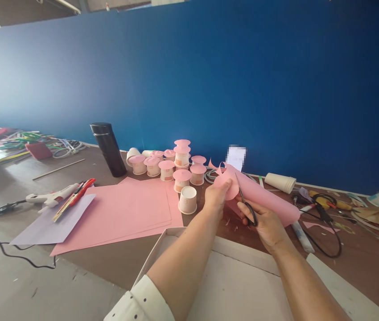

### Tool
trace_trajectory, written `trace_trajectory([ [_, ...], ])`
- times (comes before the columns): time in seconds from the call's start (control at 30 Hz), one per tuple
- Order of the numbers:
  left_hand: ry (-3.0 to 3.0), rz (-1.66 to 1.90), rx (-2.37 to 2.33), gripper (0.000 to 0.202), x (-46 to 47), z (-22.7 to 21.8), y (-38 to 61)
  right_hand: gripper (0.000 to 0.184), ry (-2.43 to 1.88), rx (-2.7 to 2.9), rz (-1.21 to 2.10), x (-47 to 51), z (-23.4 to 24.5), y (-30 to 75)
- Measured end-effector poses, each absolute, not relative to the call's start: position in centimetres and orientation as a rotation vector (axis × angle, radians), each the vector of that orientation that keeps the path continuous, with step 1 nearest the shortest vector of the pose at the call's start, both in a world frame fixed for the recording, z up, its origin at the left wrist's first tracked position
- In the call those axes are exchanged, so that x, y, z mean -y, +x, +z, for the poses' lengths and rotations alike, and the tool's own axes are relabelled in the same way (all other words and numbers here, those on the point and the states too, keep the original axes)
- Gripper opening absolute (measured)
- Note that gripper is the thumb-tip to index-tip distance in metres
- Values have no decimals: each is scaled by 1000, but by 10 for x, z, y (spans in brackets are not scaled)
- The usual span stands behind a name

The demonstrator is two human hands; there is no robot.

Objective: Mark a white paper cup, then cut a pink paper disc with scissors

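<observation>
Pink paper sheet (271, 200) pinched by left hand (216, 196); right hand (265, 225) clamps black-handled scissors (245, 203), seemingly mid-cut; slack paper may tear.

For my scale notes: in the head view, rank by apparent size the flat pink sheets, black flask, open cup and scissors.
1. flat pink sheets
2. black flask
3. open cup and scissors: look alike; the right hand hides part of the scissors, so unranked.

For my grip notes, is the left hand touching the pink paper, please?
Touching: the head view shows the left hand pinching the pink paper at its edge.
</observation>
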State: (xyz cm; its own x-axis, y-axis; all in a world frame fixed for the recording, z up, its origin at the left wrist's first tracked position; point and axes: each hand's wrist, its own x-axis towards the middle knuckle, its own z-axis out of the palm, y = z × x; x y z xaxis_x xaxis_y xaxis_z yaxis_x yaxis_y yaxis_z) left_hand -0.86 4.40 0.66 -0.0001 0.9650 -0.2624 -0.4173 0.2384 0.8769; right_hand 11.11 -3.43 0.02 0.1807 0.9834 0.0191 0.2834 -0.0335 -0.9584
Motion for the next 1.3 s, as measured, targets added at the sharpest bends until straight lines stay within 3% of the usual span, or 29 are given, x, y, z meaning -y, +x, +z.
trace_trajectory([
  [0.57,746,1286,-1105,29,-45,8,-11,44,-1452,1277,963,35,1,111],
  [1.3,930,1235,-1218,28,-39,24,-21,57,-1413,1253,1125,38,6,115],
])
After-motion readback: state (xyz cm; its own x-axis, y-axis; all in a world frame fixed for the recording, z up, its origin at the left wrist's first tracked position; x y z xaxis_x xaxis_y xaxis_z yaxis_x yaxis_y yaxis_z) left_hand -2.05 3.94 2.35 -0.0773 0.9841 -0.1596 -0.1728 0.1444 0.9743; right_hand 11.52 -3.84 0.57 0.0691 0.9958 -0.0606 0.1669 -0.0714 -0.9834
